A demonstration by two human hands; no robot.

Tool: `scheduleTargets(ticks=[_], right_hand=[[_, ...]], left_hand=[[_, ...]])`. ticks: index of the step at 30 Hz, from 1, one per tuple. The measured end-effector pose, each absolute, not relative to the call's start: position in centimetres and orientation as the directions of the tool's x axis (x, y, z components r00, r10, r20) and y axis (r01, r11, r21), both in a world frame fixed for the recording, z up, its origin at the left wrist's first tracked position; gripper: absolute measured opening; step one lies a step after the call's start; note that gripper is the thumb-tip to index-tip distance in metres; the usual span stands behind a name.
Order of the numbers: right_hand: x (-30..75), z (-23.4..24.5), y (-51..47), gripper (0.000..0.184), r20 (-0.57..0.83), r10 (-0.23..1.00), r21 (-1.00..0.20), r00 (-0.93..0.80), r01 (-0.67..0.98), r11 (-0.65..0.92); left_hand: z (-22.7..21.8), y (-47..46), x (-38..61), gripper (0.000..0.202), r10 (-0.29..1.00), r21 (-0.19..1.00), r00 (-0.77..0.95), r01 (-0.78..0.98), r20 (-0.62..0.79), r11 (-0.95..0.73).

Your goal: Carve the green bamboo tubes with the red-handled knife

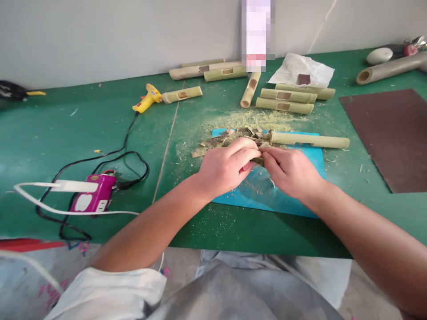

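My left hand [230, 164] and my right hand [292, 171] meet above a blue sheet [276, 200], fingertips almost touching. Both are closed in a pinch on a small olive piece of bamboo [257, 160], mostly covered by the fingers. Just behind them lies a heap of bamboo chips [248, 132], spilling left past the sheet. A pale bamboo tube [310, 139] with a notch cut in its side rests across the sheet's far edge, beyond my right hand.
Notched bamboo tubes [284, 106] lie toward the wall, near a white paper [302, 71]. A yellow glue gun [148, 98] and a magenta power strip [96, 193] with cords are at left. A brown board [393, 133] lies at right on the green table [196, 226]. Sawdust [250, 119] is scattered.
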State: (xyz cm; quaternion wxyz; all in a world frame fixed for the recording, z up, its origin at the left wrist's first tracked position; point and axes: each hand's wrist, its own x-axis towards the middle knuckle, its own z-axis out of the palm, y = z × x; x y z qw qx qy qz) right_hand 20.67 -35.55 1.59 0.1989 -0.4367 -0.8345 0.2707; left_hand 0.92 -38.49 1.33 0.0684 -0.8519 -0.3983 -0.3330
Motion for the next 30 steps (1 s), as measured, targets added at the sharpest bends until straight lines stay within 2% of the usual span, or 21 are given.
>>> scheduleTargets(ticks=[5, 11, 19, 24, 30], right_hand=[[20.8, 1.6, -35.7, 0.033, 0.086, 0.839, -0.634, -0.537, 0.62, 0.461], [20.8, 1.3, -35.4, 0.041, 0.101, 0.848, -0.634, -0.521, 0.623, 0.458], [21.1, 1.9, -34.9, 0.046, 0.105, 0.86, -0.71, -0.5, 0.568, 0.417], [21.1, 1.6, -34.7, 0.05, 0.003, 0.887, -0.73, -0.461, 0.606, 0.317], [21.0, 1.7, -34.8, 0.05, -0.024, 0.899, -0.734, -0.438, 0.618, 0.282]], left_hand=[[1.2, -38.5, 0.8, 0.011, 0.592, 0.155, 0.465, 0.686, 0.659, -0.711], [1.2, -38.2, 0.5, 0.004, 0.627, 0.196, 0.482, 0.676, 0.612, -0.71], [1.7, -38.0, 0.0, 0.009, 0.635, 0.403, 0.378, 0.532, 0.674, -0.745], [1.4, -37.6, -0.3, 0.01, 0.674, 0.513, 0.327, 0.457, 0.662, -0.726], [1.1, -37.1, -0.4, 0.012, 0.667, 0.549, 0.308, 0.392, 0.678, -0.739]])
